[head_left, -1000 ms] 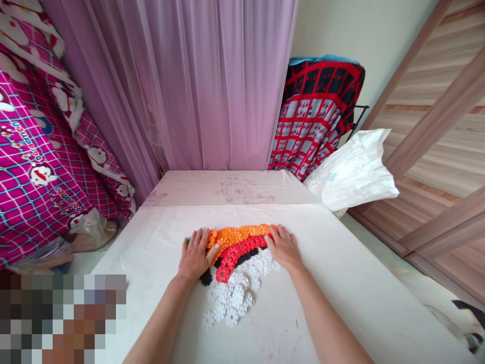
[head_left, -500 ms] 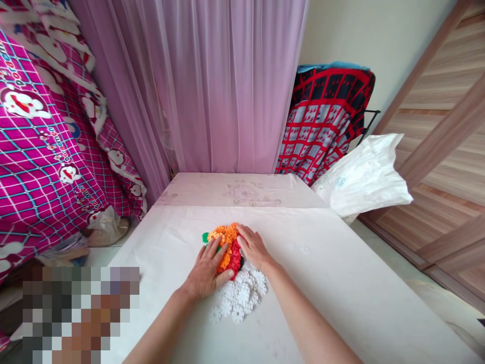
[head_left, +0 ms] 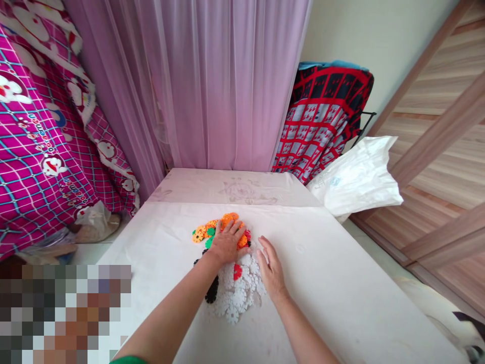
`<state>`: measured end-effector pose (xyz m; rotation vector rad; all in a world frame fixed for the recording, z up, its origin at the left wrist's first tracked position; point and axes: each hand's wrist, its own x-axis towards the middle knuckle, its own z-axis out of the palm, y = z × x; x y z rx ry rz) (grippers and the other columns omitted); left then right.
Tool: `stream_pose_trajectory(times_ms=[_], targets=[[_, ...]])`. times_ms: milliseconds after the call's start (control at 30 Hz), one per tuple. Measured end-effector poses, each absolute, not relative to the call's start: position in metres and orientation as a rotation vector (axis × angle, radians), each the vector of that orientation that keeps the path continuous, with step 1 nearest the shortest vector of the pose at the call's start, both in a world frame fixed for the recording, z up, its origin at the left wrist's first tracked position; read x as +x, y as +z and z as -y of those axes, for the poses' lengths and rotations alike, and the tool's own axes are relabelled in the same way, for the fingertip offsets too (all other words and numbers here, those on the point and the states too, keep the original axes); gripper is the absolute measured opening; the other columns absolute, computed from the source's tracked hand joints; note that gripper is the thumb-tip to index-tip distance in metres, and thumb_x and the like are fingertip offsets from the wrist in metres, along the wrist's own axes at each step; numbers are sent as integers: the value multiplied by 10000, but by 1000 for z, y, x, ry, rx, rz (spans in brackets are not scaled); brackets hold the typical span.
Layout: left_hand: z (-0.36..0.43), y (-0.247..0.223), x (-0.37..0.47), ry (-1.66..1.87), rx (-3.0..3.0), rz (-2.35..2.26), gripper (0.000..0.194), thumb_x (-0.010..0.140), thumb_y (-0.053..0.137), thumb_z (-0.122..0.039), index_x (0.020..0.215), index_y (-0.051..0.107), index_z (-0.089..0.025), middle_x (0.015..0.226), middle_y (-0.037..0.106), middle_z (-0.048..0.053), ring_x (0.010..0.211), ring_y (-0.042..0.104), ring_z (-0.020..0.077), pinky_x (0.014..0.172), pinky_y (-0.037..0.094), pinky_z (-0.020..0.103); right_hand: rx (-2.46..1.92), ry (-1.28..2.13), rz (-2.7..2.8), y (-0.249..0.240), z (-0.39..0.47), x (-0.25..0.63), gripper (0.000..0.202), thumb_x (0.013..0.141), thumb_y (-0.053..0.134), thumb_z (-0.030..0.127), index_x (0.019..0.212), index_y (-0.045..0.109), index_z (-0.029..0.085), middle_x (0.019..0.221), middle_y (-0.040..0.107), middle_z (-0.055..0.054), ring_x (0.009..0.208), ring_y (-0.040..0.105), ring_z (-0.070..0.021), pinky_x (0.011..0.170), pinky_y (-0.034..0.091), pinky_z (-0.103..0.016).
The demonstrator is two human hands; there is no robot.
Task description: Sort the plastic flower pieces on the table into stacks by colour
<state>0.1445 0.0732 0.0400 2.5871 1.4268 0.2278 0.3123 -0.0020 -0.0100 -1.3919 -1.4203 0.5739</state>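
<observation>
While left hand (head_left: 227, 242) presses disc pile (head_left: 231, 283), right hand (head_left: 270, 268) alongside.

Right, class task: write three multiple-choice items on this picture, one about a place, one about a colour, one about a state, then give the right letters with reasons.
1. Where does the left hand lie?
A. on the orange pieces
B. on the white bag
C. on the curtain

2. What colour are most pieces nearest the right hand?
A. blue
B. white
C. yellow

3. How is the right hand set?
A. clenched round a piece
B. lifted high above the table
C. open, fingers stretched, beside the white pieces

Key: 1 A, the palm covers the orange heap. 2 B, the snowflake discs by it are white. 3 C, the fingers lie straight at the pile's edge, gripping nothing.
</observation>
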Motion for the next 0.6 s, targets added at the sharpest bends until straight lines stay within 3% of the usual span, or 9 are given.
stream_pose_trajectory(times_ms=[67,200,267,433,500,600], targets=[[-80,45,128,151,2502,-1611,764,853,384,-696,1485,350,-268,1571,316,116,1450,227,373,1124,53,692,-1348,481,1706,-4,27,311,560,900,458,542,1351,513,213,1506,392,-135,1389,367,-284,1133,320,-500],[-82,49,87,169,2456,-1775,628,852,395,-698,1359,518,-349,1514,421,76,1396,334,352,1102,164,681,-1323,414,2336,6,62,302,933,597,758,634,1415,462,298,1601,188,-120,1431,209,-433,1125,132,-675],[-77,46,72,233,2440,-1787,550,866,405,-672,1279,590,-358,1466,475,71,1363,385,332,1085,251,638,-1452,359,2395,10,58,295,946,587,784,600,1425,452,313,1598,190,-132,1423,213,-448,1104,144,-688],[-55,23,52,488,2514,-1693,520,869,450,-642,1250,618,-331,1415,525,79,1334,433,305,1110,287,580,-1662,147,2228,17,9,283,574,813,643,410,1362,534,281,1410,485,-148,1257,480,-321,989,418,-476],[-47,15,50,603,2546,-1641,534,872,470,-617,1270,609,-289,1400,538,99,1316,457,302,1101,338,542,-1662,117,2219,19,-8,282,416,846,600,357,1254,619,283,1237,605,-109,1114,566,-261,906,472,-372],[-38,9,53,720,2533,-1601,513,912,448,-547,1314,573,-255,1395,549,97,1315,466,285,1109,364,510,-1699,155,2204,23,-25,281,264,841,575,285,1077,695,290,1064,660,-63,987,610,-217,807,492,-292]])
